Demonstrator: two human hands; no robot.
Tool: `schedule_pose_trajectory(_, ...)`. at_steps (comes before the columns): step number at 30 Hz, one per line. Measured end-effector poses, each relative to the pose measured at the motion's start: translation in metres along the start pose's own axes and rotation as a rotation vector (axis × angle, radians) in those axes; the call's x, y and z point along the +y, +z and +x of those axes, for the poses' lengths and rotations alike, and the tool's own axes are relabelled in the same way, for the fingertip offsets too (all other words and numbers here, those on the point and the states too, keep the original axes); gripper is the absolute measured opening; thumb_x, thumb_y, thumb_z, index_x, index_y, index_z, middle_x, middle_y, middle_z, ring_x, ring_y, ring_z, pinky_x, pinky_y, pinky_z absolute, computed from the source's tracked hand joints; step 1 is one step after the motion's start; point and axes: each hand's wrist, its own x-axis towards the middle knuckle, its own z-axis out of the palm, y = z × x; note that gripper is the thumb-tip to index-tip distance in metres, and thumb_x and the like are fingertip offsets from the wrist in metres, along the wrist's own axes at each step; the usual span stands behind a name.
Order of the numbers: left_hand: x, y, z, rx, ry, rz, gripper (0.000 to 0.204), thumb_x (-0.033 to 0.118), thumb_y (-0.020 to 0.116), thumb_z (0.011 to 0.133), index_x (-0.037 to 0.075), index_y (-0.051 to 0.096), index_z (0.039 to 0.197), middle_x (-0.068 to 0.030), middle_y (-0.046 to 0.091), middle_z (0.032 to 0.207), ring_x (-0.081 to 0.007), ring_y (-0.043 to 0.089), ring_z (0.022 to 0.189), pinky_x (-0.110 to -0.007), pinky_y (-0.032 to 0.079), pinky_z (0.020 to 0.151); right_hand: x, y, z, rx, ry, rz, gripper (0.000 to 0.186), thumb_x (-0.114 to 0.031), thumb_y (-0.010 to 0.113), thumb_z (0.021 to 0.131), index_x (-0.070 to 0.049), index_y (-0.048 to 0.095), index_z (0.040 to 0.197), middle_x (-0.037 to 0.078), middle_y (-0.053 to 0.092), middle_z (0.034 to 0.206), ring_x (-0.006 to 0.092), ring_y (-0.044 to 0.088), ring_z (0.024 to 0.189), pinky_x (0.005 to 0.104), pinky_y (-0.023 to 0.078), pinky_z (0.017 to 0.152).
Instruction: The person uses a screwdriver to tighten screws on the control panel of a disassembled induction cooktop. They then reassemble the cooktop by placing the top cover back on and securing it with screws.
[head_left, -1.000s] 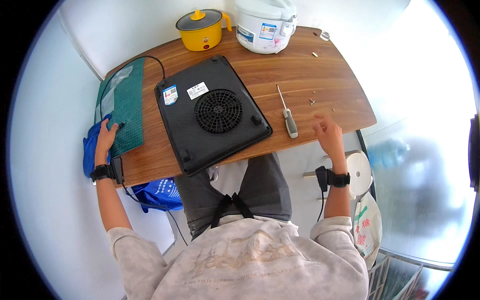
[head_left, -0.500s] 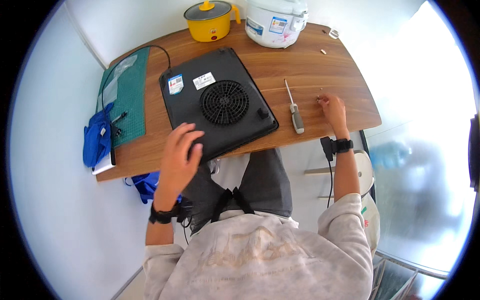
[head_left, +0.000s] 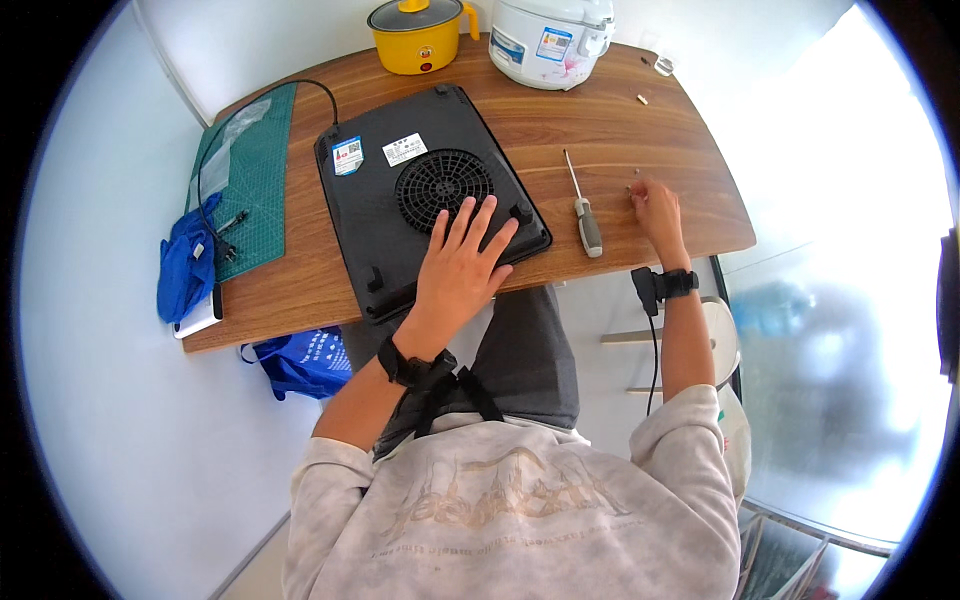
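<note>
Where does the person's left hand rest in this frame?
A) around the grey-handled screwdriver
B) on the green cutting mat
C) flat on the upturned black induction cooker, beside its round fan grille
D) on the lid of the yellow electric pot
C: the left hand lies spread, palm down, on the black induction cooker, fingertips at the fan grille; the grey-handled screwdriver lies untouched on the wooden table.

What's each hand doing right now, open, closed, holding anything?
Left hand: open, flat on the upturned black cooktop, holding nothing.
Right hand: fingers curled down at small screws on the table; whether it grips one cannot be told.
</note>
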Motion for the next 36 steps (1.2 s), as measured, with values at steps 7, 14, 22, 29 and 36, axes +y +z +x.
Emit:
schedule_pose_trajectory(7, -0.006, -0.014, -0.012, -0.03, 0.024, -0.006, 0.058, 0.04, 0.073, 0.091, 0.026, 0.056, 0.144, -0.0089, 0.041, 0.16, -0.0324, 0.036, 0.149, -0.051, 0.028, 0.123, 0.005, -0.006, -0.005, -0.037, -0.062, -0.014, 0.008, -0.004, 0.064, 0.089, -0.002, 0.067, 0.097, 0.021, 0.07, 0.098, 0.0431, 0.066, 0.095, 0.0509, 0.052, 0.083)
schedule_pose_trajectory(14, -0.015, -0.023, -0.028, -0.019, 0.016, -0.016, 0.048, 0.04, 0.077, 0.086, 0.025, 0.066, 0.13, -0.0046, 0.045, 0.158, -0.0284, 0.038, 0.148, -0.05, 0.029, 0.123, 0.02, 0.003, -0.009, -0.07, -0.077, -0.007, 0.01, -0.01, 0.065, 0.092, -0.003, 0.065, 0.1, 0.021, 0.068, 0.102, 0.0438, 0.065, 0.097, 0.0529, 0.051, 0.081)
schedule_pose_trajectory(22, -0.007, -0.016, -0.031, 0.072, -0.033, 0.015, 0.046, 0.035, 0.079, 0.082, 0.023, 0.067, 0.124, -0.0041, 0.048, 0.155, -0.0286, 0.04, 0.147, -0.05, 0.029, 0.122, 0.016, -0.005, -0.007, -0.064, -0.121, 0.031, 0.016, -0.014, 0.071, 0.089, 0.0, 0.069, 0.096, 0.022, 0.071, 0.092, 0.041, 0.068, 0.09, 0.0475, 0.053, 0.08)
schedule_pose_trajectory(29, -0.007, -0.015, -0.03, 0.109, -0.005, 0.021, 0.046, 0.033, 0.08, 0.079, 0.024, 0.067, 0.122, -0.0042, 0.05, 0.152, -0.0272, 0.044, 0.144, -0.049, 0.032, 0.12, 0.011, -0.014, -0.005, -0.09, -0.113, -0.098, 0.014, -0.011, 0.069, 0.084, 0.001, 0.074, 0.09, 0.023, 0.072, 0.088, 0.0416, 0.07, 0.085, 0.0454, 0.055, 0.078)
schedule_pose_trajectory(36, -0.011, -0.022, -0.038, 0.023, -0.024, -0.02, 0.044, 0.035, 0.079, 0.081, 0.023, 0.069, 0.122, -0.0036, 0.048, 0.157, -0.0276, 0.04, 0.148, -0.049, 0.029, 0.123, -0.071, -0.04, -0.034, -0.137, -0.019, 0.276, 0.015, -0.01, 0.072, 0.086, 0.001, 0.075, 0.096, 0.017, 0.076, 0.085, 0.0252, 0.076, 0.083, 0.0344, 0.059, 0.077)
